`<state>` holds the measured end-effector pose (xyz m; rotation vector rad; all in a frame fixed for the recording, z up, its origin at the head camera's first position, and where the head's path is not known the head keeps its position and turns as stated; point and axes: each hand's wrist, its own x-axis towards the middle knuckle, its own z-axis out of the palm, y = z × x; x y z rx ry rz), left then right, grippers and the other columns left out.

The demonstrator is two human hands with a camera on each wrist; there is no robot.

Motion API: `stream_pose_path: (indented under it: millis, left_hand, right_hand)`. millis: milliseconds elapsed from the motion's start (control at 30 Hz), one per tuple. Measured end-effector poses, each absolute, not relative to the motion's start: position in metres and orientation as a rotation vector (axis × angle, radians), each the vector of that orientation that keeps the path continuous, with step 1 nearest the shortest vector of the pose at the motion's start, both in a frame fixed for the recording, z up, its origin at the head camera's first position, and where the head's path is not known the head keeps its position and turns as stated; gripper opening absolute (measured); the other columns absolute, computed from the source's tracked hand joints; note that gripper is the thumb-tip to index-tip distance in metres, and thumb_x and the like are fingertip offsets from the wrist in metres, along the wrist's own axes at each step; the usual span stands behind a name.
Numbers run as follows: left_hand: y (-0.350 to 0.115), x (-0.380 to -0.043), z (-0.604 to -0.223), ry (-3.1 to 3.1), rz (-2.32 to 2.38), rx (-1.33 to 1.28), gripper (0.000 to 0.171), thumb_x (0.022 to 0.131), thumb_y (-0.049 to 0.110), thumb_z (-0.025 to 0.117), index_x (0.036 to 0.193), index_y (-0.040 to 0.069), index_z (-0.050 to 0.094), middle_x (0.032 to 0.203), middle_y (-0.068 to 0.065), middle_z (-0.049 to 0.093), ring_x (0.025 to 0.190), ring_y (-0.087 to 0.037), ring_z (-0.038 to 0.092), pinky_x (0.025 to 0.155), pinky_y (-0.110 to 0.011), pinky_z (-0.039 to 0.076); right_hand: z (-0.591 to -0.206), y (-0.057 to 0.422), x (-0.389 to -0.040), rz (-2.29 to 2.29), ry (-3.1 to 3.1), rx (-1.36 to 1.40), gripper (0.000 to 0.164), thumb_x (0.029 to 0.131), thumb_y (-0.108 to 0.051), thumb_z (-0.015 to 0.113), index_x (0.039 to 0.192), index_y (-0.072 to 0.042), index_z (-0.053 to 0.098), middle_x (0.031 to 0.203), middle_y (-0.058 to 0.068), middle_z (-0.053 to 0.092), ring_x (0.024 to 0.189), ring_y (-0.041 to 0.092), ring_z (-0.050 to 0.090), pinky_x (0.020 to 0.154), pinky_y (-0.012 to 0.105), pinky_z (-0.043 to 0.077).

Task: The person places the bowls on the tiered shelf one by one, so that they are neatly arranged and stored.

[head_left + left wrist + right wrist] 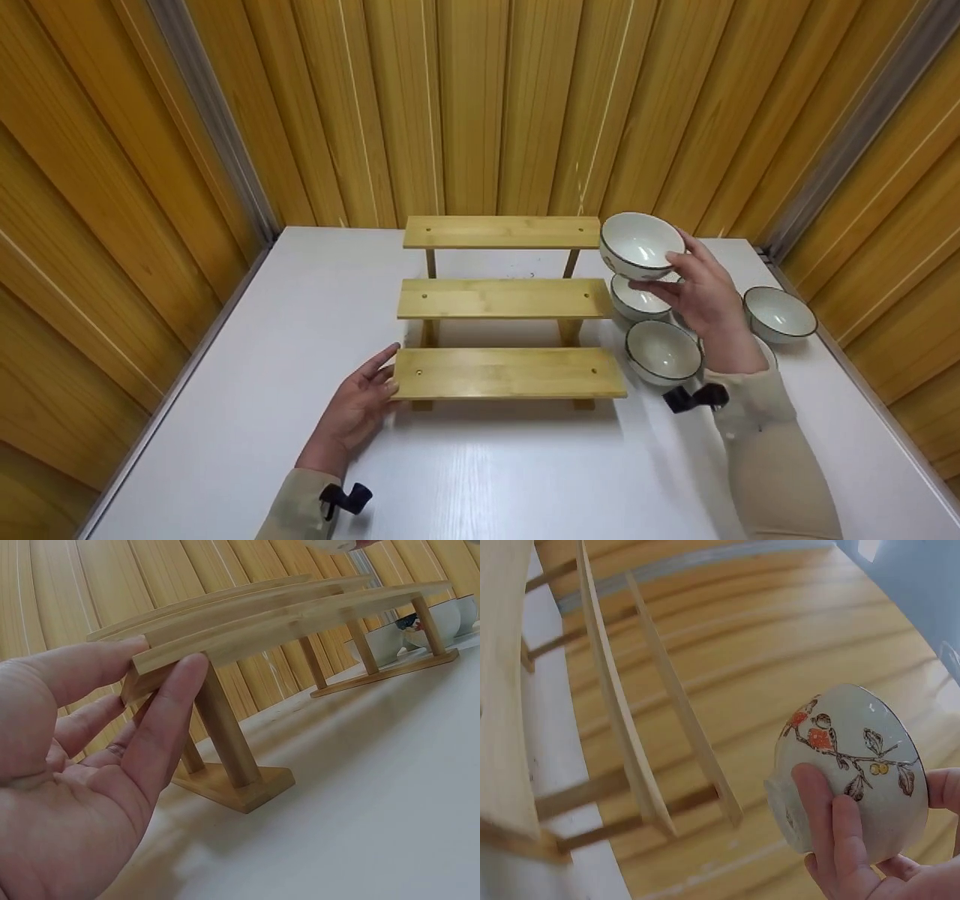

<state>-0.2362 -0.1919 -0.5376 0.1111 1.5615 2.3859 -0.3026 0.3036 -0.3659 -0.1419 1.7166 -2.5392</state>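
Note:
My right hand [712,296] grips a white bowl [639,241] with a dark rim and holds it in the air by the right end of the top board. In the right wrist view, birds and a leafy branch decorate this bowl [866,757], and fingers lie along its side near the foot. A three-tier wooden stand [510,373] is on the white table. At the left end of its lowest board, my left hand [356,409] pinches the board; the left wrist view shows the fingers and thumb around that corner [161,656].
Right of the stand are several similar bowls, among them a near bowl [664,354], one beneath the held bowl [636,298], and one at the far right [780,315]. Another is partly hidden by the right arm. Wood-patterned walls [472,112] enclose the table [480,472].

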Motion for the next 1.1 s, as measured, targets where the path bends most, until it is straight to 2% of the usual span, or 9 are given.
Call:
stream_pose_path:
  millis: [133,400,567,767,1100]
  left_hand:
    - [-0.191,-0.237,-0.538,1.550,2.390,0.115,0.075,0.097,-0.003,0.062,0.162,0.013,0.030,0.143,-0.007,0.054,0.119,-0.021,0.066,0.092,-0.034,0.058]
    - [-0.189,-0.237,-0.538,1.513,2.398,0.151,0.076,0.098,-0.002,0.062,0.163,0.011,0.026,0.140,-0.005,0.056,0.119,-0.018,0.066,0.094,-0.033,0.058]
    - [-0.190,-0.237,-0.539,1.492,2.420,0.134,0.075,0.098,-0.003,0.062,0.163,0.011,0.028,0.140,-0.006,0.058,0.120,-0.019,0.065,0.094,-0.033,0.057]
    - [-0.190,-0.236,-0.541,1.517,2.408,0.112,0.074,0.098,-0.002,0.062,0.163,0.012,0.029,0.139,-0.006,0.056,0.120,-0.020,0.065,0.096,-0.035,0.056]
    - [-0.191,-0.235,-0.542,1.513,2.406,0.128,0.074,0.098,-0.001,0.062,0.163,0.012,0.028,0.139,-0.007,0.055,0.119,-0.020,0.065,0.097,-0.034,0.056]
  right_hand:
    - [-0.356,0.279,-0.315,-2.504,1.761,-0.125,0.063,0.107,-0.013,0.049,0.164,-0.016,0.022,0.138,0.006,0.045,0.088,0.028,0.077,0.086,0.036,0.063]
    - [-0.343,0.241,-0.335,-2.460,1.785,-0.113,0.059,0.107,-0.012,0.047,0.162,-0.018,0.029,0.142,0.009,0.044,0.086,0.028,0.077,0.086,0.032,0.062]
    - [-0.339,0.221,-0.347,-2.445,1.797,-0.101,0.059,0.105,-0.012,0.047,0.162,-0.018,0.031,0.151,0.014,0.039,0.089,0.027,0.076,0.086,0.034,0.063]
    - [-0.337,0.197,-0.359,-2.433,1.782,-0.055,0.060,0.105,-0.013,0.047,0.162,-0.021,0.031,0.161,0.016,0.032,0.100,0.029,0.071,0.089,0.036,0.062]
    - [-0.336,0.157,-0.377,-2.433,1.733,-0.028,0.061,0.104,-0.015,0.050,0.162,-0.023,0.032,0.163,0.014,0.032,0.132,0.043,0.053,0.093,0.038,0.061]
